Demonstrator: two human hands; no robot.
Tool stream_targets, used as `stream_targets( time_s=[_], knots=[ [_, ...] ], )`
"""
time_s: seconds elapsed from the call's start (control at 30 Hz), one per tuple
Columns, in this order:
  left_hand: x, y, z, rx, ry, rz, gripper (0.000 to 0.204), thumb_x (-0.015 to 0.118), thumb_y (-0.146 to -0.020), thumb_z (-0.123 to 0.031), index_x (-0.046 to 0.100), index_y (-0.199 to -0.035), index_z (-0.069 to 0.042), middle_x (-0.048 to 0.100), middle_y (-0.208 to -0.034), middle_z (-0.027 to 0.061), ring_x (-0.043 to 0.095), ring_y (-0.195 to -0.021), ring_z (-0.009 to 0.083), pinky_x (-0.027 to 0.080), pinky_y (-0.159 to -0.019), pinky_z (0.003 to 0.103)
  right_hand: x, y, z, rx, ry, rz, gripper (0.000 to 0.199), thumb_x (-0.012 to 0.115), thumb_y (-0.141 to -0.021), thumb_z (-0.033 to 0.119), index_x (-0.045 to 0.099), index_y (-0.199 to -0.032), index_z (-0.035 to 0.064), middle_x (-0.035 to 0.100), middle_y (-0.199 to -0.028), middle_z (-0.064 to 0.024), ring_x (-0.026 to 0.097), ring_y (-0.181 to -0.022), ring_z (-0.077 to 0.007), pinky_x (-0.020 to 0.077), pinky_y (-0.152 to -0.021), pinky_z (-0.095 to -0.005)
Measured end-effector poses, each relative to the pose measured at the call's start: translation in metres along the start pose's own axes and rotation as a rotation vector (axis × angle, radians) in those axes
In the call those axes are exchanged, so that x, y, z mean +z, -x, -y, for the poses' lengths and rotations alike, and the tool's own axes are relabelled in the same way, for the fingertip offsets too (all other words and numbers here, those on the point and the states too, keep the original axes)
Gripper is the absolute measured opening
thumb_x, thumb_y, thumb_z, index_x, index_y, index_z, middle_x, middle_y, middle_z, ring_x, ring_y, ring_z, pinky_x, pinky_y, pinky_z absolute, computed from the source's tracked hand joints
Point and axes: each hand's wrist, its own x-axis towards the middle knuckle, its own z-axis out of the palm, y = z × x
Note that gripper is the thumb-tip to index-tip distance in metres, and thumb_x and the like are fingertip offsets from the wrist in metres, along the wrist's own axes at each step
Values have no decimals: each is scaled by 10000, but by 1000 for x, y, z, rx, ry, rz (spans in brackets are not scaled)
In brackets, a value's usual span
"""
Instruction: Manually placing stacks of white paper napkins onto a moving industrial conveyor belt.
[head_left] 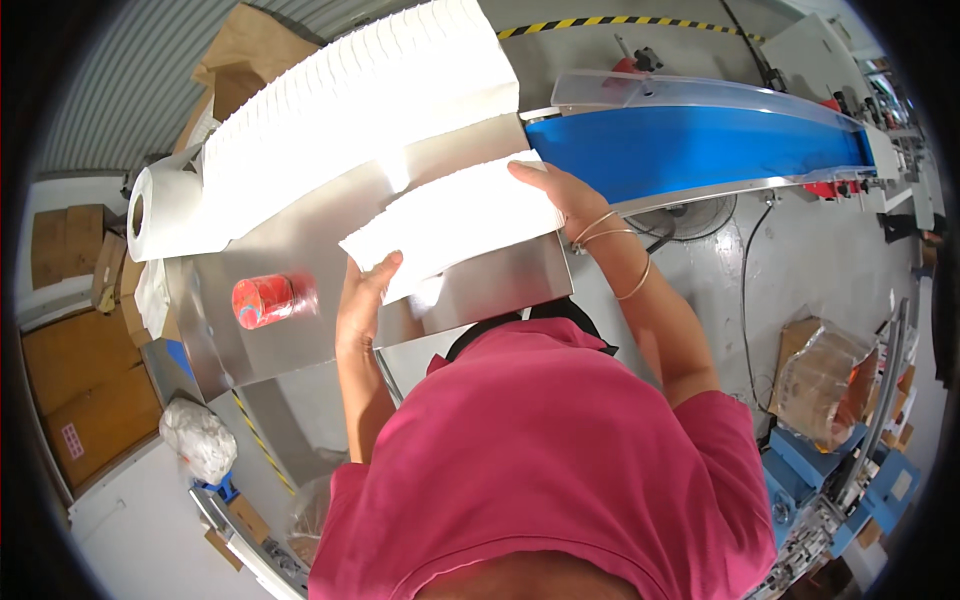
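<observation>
Between my two hands is a long white stack of folded paper [455,225], lifted at the near side of a shiny metal table [285,245]. My left hand [362,300] grips the stack's left end, thumb on top and the other fingers mostly hidden. At the far right end, my right hand [565,200] holds it with the thumb over the upper edge; bangles circle that wrist. Behind it lies a long row of white folded paper [365,90], overexposed by glare. A red cylindrical object [265,301], perhaps a roll of tape, rests on the table left of my left hand.
A blue conveyor belt [690,150] with a clear side guard [650,90] extends right from the table. At the left end sits a white roll [165,212]. Cardboard boxes [90,370] stand far left. A floor fan [685,215] is below the belt.
</observation>
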Motion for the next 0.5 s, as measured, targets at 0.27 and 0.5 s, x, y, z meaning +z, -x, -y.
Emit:
stream_targets(
  time_s=[0.27,0.5],
  knots=[
    [-6,-5,10,54,74,-21,890,765,-742,-218,239,-1401,65,469,-1304,221,464,-1224,315,313,-1057,400,-12,-10,-3,154,-332,125,425,615,-875,251,540,-1166,-49,639,-1090,-151,635,-984,-254,515,-847,-349],
    [-8,-5,16,31,91,-103,902,772,-736,-218,232,-1399,66,462,-1304,222,463,-1217,317,307,-1063,401,-4,11,-16,-432,1008,-428,471,633,-794,366,552,-977,-60,631,-893,-278,620,-829,-425,502,-751,-442]
  ],
)
